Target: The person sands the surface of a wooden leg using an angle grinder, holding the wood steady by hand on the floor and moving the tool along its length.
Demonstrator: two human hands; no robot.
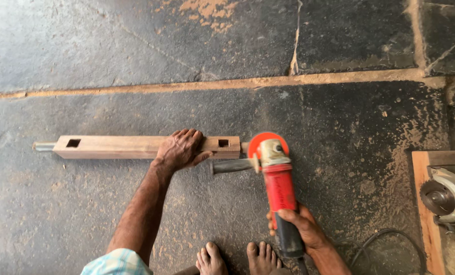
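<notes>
woodworking workshop | sawdust [416,137] on stone floor [136,46] | circular saw [447,196]

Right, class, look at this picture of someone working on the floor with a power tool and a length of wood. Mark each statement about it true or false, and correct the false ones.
1. The left hand presses down on the wooden bar. True.
2. The right hand holds a blue drill. False: it grips a red angle grinder by its rear handle.
3. The wooden bar has square holes cut through it. True: one shows near each end.
4. The bar rests on a workbench. False: it lies on the dark stone floor.
5. The person wears shoes. False: bare feet show at the bottom edge.
</notes>
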